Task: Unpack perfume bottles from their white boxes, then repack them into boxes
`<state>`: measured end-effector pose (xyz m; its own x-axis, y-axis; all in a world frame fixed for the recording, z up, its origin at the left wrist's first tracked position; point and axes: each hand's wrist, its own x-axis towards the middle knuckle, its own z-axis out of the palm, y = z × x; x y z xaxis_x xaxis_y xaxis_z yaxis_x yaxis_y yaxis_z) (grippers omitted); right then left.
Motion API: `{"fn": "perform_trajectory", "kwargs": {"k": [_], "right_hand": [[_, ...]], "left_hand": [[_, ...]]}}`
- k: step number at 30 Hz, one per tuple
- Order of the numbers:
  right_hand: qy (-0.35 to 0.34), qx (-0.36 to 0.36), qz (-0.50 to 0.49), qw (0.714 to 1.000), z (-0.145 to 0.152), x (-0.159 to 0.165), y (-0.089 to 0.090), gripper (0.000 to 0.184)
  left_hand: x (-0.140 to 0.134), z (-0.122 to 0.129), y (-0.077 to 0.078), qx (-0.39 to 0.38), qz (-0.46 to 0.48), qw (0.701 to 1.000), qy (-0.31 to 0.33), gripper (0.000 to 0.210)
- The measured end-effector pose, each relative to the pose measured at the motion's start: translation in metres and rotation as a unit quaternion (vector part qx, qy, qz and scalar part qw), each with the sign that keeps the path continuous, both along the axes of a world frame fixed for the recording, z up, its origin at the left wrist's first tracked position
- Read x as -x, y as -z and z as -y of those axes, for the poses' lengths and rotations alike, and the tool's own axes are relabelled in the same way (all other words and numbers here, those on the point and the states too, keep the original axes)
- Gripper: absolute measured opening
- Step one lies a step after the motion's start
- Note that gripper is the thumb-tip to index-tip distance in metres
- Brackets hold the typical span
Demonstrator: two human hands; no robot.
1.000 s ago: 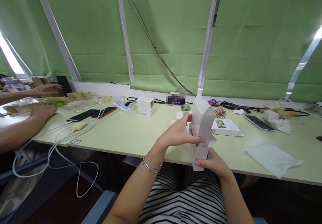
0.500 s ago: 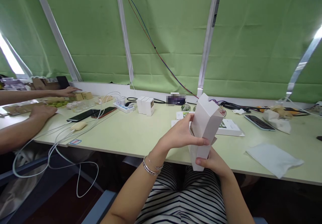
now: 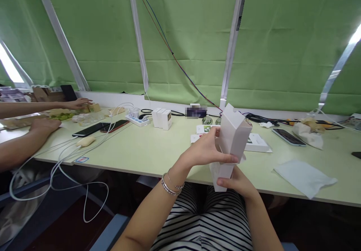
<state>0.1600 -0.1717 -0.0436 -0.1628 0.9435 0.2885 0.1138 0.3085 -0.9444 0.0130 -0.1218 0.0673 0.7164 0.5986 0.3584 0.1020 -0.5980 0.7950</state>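
Observation:
My left hand (image 3: 207,151) is wrapped round the upper part of a white cardboard box (image 3: 234,132), which stands tilted in front of me with its top flaps sticking up. Below it, my right hand (image 3: 238,183) grips the lower white part (image 3: 221,179), thumb on its front face. The upper and lower parts meet at a step under my left thumb; whether they are two pieces I cannot tell. Most of my right fingers are hidden behind the box. Flat white boxes (image 3: 258,143) with small pictures lie on the table behind it.
Small white boxes (image 3: 161,119) stand in a row at the back. A white tissue (image 3: 304,177) and a phone (image 3: 289,137) lie on the right. On the left are two phones, a power strip (image 3: 138,120), looped white cables and another person's hands (image 3: 45,125).
The upper part of the box has shifted slightly up and right against the lower part, with my left hand on it. The whole view has drifted a little.

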Motion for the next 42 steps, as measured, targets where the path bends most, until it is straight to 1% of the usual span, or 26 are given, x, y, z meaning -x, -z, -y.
{"fn": "perform_trajectory", "kwargs": {"k": [2,5,7,9,11,14,19,22,27,31,34,37,40,42], "right_hand": [[-0.002,-0.008,0.004,1.000,0.000,0.000,-0.001,0.093],[0.006,-0.015,-0.003,1.000,0.000,0.000,0.000,0.095],[0.018,-0.010,-0.015,1.000,0.000,0.000,0.001,0.095],[0.019,-0.006,-0.019,1.000,0.000,0.001,0.002,0.093],[0.008,-0.013,-0.019,1.000,-0.001,0.001,0.002,0.092],[-0.005,-0.016,-0.021,1.000,-0.002,0.001,0.001,0.090],[0.009,-0.009,-0.011,1.000,-0.002,-0.001,0.002,0.092],[0.004,-0.015,-0.014,1.000,-0.002,-0.001,0.002,0.095],[0.011,-0.011,-0.006,1.000,-0.002,0.000,0.001,0.094],[0.008,-0.022,0.002,1.000,-0.001,0.000,-0.001,0.091],[0.009,-0.029,0.008,1.000,-0.002,-0.001,0.001,0.090],[0.015,-0.028,0.010,0.999,-0.003,-0.002,0.002,0.092],[0.015,-0.025,0.002,1.000,-0.002,-0.001,0.003,0.091],[0.017,-0.022,-0.007,1.000,-0.002,0.000,0.004,0.090]], "left_hand": [[0.005,0.000,-0.002,0.011,0.028,1.000,-0.008,0.075],[0.014,-0.004,-0.003,0.042,0.095,0.994,-0.015,0.075],[0.021,-0.006,-0.001,0.066,0.141,0.988,-0.015,0.073],[0.025,-0.008,0.001,0.086,0.156,0.984,-0.007,0.069],[0.027,-0.007,0.004,0.092,0.139,0.986,0.004,0.069],[0.025,-0.002,0.004,0.072,0.107,0.992,0.003,0.076],[0.027,0.007,-0.005,0.012,0.086,0.995,-0.038,0.083],[0.030,0.008,-0.008,-0.001,0.074,0.996,-0.049,0.084],[0.022,0.001,-0.003,0.006,0.069,0.998,-0.014,0.081],[0.012,-0.006,0.006,-0.003,0.060,0.998,-0.020,0.079],[0.009,-0.010,0.010,0.009,0.050,0.999,-0.011,0.077],[0.009,-0.011,0.010,0.023,0.040,0.999,0.016,0.075],[0.011,-0.010,0.008,0.019,0.022,0.999,0.043,0.068],[0.011,-0.010,0.007,0.008,0.006,0.999,0.041,0.065]]}}
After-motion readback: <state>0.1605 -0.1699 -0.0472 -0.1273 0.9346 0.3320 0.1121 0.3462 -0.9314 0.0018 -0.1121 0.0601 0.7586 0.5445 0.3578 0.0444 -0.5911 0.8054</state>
